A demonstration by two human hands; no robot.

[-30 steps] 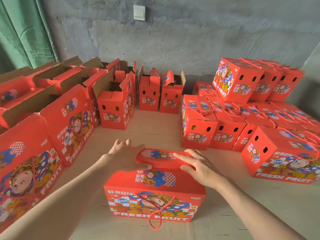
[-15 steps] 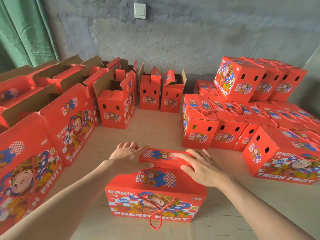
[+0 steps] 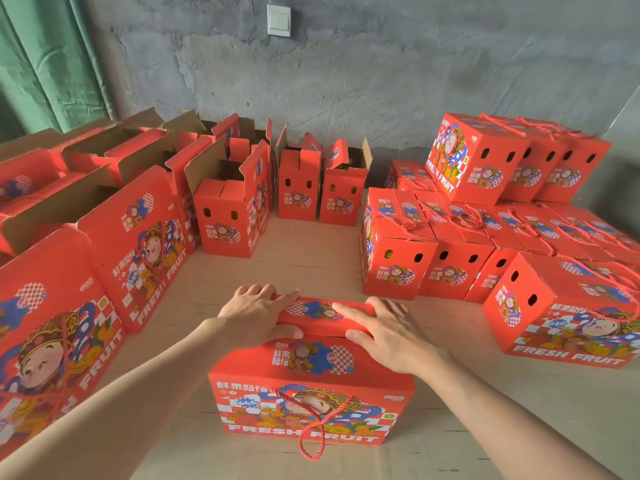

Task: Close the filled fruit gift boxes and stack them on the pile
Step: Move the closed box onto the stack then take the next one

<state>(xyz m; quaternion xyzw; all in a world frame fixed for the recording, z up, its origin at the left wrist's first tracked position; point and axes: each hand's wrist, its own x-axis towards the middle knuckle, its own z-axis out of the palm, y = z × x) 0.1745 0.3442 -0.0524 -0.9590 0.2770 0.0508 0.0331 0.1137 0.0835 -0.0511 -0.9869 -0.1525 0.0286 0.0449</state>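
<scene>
Box (image 3: 311, 386) under inspection stands near the front edge of the wooden surface (image 3: 304, 265), cord handle (image 3: 311, 434) hanging down its front face. Top flap (image 3: 318, 315) is folded over but not fully flat. Left hand (image 3: 256, 313) grips the flap's left end, fingers curled over the far edge, thumb on the near edge. Right hand (image 3: 388, 330) lies on the flap's right end with fingers straight, pressing. Pile (image 3: 450, 265) of closed boxes stands to the right; open boxes (image 3: 228, 216) stand to the left and rear.

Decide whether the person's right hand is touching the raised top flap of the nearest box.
Touching. The head view shows the right hand laid on the top flap, fingers straight across its printed face, no gap.
</scene>
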